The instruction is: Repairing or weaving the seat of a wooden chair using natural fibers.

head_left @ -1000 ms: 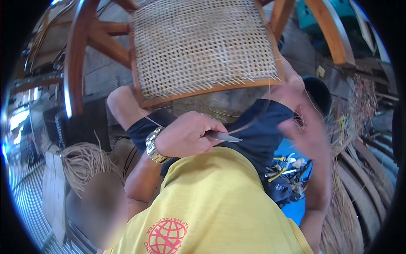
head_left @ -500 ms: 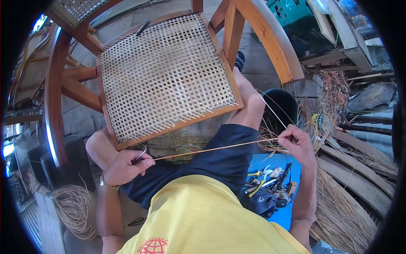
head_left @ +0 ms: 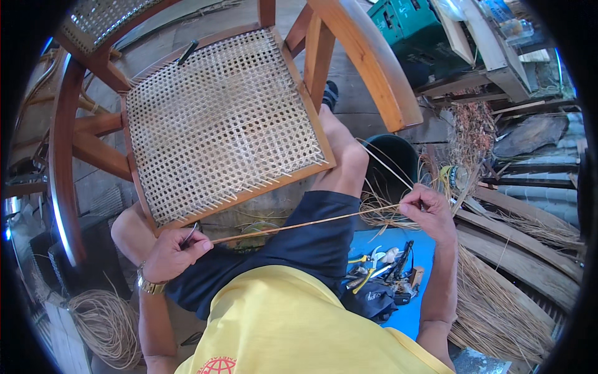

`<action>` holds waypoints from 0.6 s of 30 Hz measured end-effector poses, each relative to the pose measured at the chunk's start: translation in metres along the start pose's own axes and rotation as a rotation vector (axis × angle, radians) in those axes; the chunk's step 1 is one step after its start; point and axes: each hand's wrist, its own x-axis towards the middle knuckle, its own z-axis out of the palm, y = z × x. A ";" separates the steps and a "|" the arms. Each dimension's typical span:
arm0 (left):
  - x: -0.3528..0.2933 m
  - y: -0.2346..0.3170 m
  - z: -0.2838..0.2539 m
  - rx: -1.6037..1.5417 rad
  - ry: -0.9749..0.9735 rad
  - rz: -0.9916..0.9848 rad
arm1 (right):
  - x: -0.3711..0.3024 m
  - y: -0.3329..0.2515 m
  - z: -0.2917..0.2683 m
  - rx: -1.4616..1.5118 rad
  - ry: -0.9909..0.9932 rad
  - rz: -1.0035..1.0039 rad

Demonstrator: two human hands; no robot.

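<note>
A thin brown cane strip (head_left: 311,222) stretches nearly straight across my lap between both hands. My left hand (head_left: 173,254), with a watch on its wrist, pinches one end. A small curved metal piece (head_left: 190,235), perhaps a tool handle, shows at those fingers; the rest of it is hidden. My right hand (head_left: 428,213) pinches the strip farther right, and a paler length runs up from there toward the dark bucket (head_left: 408,151). In front of me the wooden chair's woven cane seat (head_left: 218,124) leans by my legs, short cane ends along its near edge.
A dark, slim tool (head_left: 187,53) rests at the seat's far edge. Pliers (head_left: 370,272) and other hand tools lie on a blue mat (head_left: 430,240) at right. Long cane bundles (head_left: 492,318) and wooden boards (head_left: 517,265) lie beyond; a cane coil (head_left: 106,324) sits at left.
The whole view has shifted, so the chair and my hands appear farther left. Both hands keep hold of the cane strip, which stays stretched between them.
</note>
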 end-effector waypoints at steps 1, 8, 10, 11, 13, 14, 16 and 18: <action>0.001 0.000 0.000 0.011 0.011 -0.010 | 0.000 0.000 -0.001 0.010 -0.005 0.001; 0.005 -0.006 -0.001 -0.054 0.003 0.021 | 0.005 -0.006 -0.021 -0.119 -0.018 -0.063; 0.004 -0.005 -0.006 0.092 0.030 0.047 | 0.009 -0.008 -0.057 -0.307 0.074 -0.009; 0.004 -0.004 -0.009 0.095 0.042 0.021 | 0.008 -0.004 -0.088 -0.498 0.203 -0.082; 0.011 0.001 -0.011 0.137 -0.019 0.033 | 0.001 0.023 -0.180 -0.569 0.292 -0.009; 0.017 0.003 -0.010 0.141 -0.008 0.011 | -0.003 0.042 -0.223 -0.512 0.452 -0.090; 0.034 0.005 -0.001 0.079 -0.117 0.095 | -0.016 0.058 -0.298 -1.184 0.576 0.023; 0.041 0.013 0.015 0.038 -0.105 0.096 | -0.012 0.048 -0.281 -1.774 0.593 0.286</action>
